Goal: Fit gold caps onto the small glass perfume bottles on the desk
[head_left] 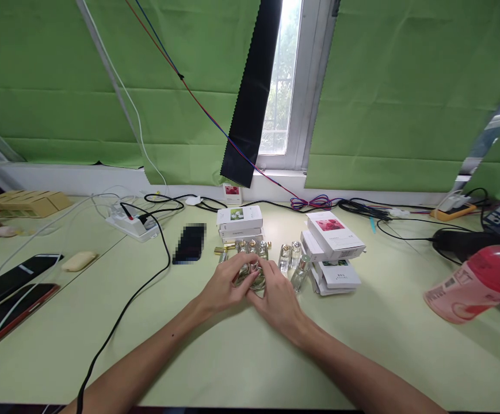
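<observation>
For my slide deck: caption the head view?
Both hands, left hand and right hand, hold a small glass bottle beside stacked white boxes.

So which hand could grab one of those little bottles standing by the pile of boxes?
Probably the right hand: the loose bottles stand just beyond it, on its side. The left hand is farther away.

Small clear glass perfume bottles [252, 270], gold-capped, clustered upright on the pale green table.

Clear glass bottles [293, 257] with silver caps, white boxes [335, 233] with pink pictures, pale green table [241, 351], green curtains [396, 92].
</observation>
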Demonstrator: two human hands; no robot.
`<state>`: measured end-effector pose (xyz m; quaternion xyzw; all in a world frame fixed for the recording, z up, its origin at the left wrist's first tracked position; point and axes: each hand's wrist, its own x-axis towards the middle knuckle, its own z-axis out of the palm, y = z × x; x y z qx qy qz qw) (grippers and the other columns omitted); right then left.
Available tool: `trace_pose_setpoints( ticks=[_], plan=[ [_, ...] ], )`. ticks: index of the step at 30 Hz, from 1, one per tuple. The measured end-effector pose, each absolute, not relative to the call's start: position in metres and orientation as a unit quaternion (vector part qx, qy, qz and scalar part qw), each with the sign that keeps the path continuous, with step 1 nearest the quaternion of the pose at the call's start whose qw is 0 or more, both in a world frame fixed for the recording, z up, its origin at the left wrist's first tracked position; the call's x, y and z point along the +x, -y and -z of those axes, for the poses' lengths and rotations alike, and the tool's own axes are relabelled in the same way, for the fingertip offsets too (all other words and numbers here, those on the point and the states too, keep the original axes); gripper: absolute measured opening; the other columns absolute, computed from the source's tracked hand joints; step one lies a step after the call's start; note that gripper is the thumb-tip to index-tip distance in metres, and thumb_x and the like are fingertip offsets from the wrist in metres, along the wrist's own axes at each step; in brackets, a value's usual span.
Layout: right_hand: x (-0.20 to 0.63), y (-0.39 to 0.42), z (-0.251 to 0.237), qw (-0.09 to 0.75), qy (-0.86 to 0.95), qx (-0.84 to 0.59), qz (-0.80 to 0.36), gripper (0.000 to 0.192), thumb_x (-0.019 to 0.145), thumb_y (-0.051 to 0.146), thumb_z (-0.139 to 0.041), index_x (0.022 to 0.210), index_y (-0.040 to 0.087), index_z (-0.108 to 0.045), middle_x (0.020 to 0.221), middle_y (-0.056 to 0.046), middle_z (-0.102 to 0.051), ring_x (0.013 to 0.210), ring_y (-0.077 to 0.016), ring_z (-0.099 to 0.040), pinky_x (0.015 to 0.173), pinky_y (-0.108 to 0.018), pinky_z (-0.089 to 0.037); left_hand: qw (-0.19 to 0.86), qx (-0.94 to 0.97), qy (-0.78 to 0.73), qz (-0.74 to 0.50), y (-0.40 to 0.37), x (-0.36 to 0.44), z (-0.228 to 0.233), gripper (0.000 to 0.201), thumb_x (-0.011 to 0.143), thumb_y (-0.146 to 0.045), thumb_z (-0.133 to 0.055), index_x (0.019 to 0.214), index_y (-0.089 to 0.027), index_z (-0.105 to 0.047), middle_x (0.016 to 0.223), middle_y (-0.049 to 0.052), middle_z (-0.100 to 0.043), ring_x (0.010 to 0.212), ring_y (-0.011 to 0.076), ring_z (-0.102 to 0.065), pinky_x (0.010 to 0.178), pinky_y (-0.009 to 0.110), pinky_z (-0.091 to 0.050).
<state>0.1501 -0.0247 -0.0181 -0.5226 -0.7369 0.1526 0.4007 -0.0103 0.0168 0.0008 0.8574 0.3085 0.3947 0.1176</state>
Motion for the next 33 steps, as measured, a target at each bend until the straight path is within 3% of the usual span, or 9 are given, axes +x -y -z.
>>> trace_pose_setpoints(
  ticks=[6, 15, 22, 33],
  plan=[
    [0.149, 0.0264, 0.0155, 0.4, 0.73, -0.534, -0.148, 0.042, 0.086, 0.022, -0.06, 0.127, 0.021, -0.054, 0.112, -0.007, -0.062, 0.076, -0.0189, -0.066, 0.065, -0.033, -0.054, 0.136, 0.854, -0.308, -0.396, -0.0165, -0.0106, 0.0013, 0.026, 0.095, -0.02, -0.056, 0.121, -0.022, -0.06, 0.103, 0.006, -0.071, 0.076, 0.0128, -0.063, 0.059, 0.022, -0.05],
    [0.1485, 0.0264, 0.0166, 0.405, 0.727, -0.533, -0.155, 0.046, 0.083, 0.026, -0.063, 0.128, 0.024, -0.052, 0.111, -0.006, -0.06, 0.085, -0.0217, -0.067, 0.068, -0.033, -0.054, 0.133, 0.843, -0.303, -0.424, -0.0194, -0.0112, 0.0085, 0.016, 0.095, -0.025, -0.06, 0.11, -0.019, -0.062, 0.088, 0.003, -0.066, 0.058, 0.0075, -0.05, 0.047, 0.019, -0.043],
    [0.1492, 0.0278, 0.0134, 0.394, 0.727, -0.536, -0.17, 0.045, 0.082, 0.027, -0.065, 0.126, 0.025, -0.053, 0.11, -0.005, -0.058, 0.081, -0.0207, -0.066, 0.065, -0.032, -0.054, 0.112, 0.845, -0.286, -0.437, -0.018, -0.0094, 0.0052, 0.016, 0.094, -0.025, -0.06, 0.108, -0.019, -0.062, 0.081, 0.003, -0.066, 0.065, 0.0114, -0.059, 0.051, 0.021, -0.048],
    [0.1493, 0.0283, 0.014, 0.396, 0.728, -0.531, -0.178, 0.047, 0.082, 0.027, -0.067, 0.127, 0.025, -0.054, 0.113, -0.006, -0.058, 0.081, -0.0205, -0.067, 0.067, -0.032, -0.054, 0.085, 0.85, -0.265, -0.447, -0.0184, -0.0096, 0.0013, 0.014, 0.091, -0.021, -0.064, 0.105, -0.019, -0.062, 0.078, 0.002, -0.064, 0.066, 0.0131, -0.055, 0.06, 0.026, -0.047]
  ],
)
